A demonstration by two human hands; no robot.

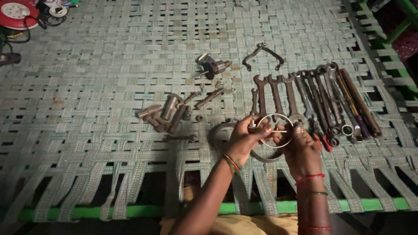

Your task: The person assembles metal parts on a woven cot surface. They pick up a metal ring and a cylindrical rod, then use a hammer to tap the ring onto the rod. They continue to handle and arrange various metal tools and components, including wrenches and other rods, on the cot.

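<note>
While both hands meet over the near part of the woven cot (117, 65), the left hand (243, 139) and the right hand (300, 150) each close their fingers on opposite sides of a thin metal ring (275, 130), holding it up just above the webbing. Directly beyond the grip, a row of spanners (305, 101) lies lined up side by side, which reads as sorting largely done there. To the left of the grip, a loose heap of short metal fittings (165, 114) sits unordered, and further out lie a small dark clamp-like part (211, 66) and a curved bracket (264, 54); these look like what is left. A second, larger ring (223, 133) lies on the webbing just under the left hand. The green frame rail (373, 204) runs close below the wrists, so little room remains toward the body. Open webbing stretches wide beyond and to the left of the grip.
</note>
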